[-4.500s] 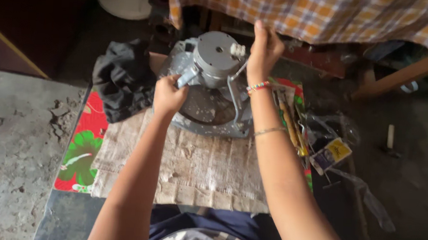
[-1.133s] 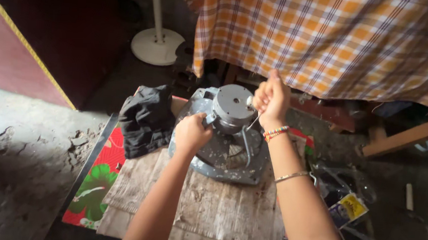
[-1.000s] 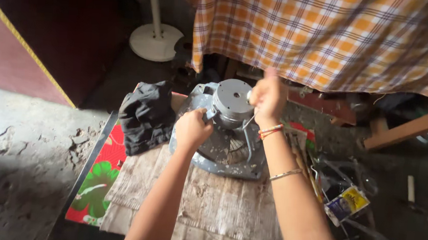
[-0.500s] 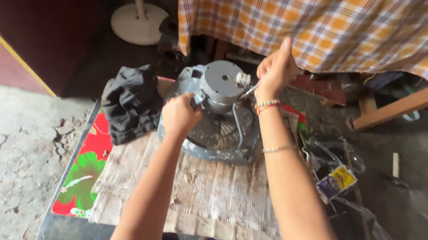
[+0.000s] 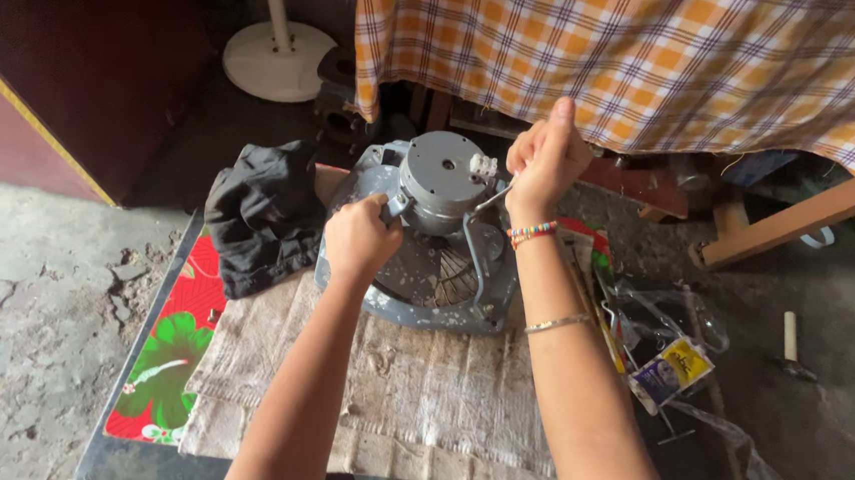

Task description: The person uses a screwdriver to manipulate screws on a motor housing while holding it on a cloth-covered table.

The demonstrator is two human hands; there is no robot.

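A grey exhaust fan frame [image 5: 413, 304] lies flat on a burlap sheet [image 5: 407, 389], with its round grey motor [image 5: 442, 181] facing up. My left hand [image 5: 357, 237] grips the frame's left bracket beside the motor. My right hand [image 5: 546, 158] is closed around a thin metal tool [image 5: 491, 198] whose tip touches the motor's right side, near a small white terminal block [image 5: 482, 164]. Beaded and thin bracelets circle my right wrist.
A black cloth bundle [image 5: 264, 214] lies left of the fan. A red floral mat [image 5: 171, 352] shows under the burlap. Tools, plastic wrap and a small packet [image 5: 672, 369] sit to the right. A checked cloth [image 5: 661, 56] hangs behind, with a white stand base [image 5: 278, 59] at back left.
The view has shifted and tilted slightly. My right hand has risen a little at the motor's right side while my left hand stays gripping the frame.
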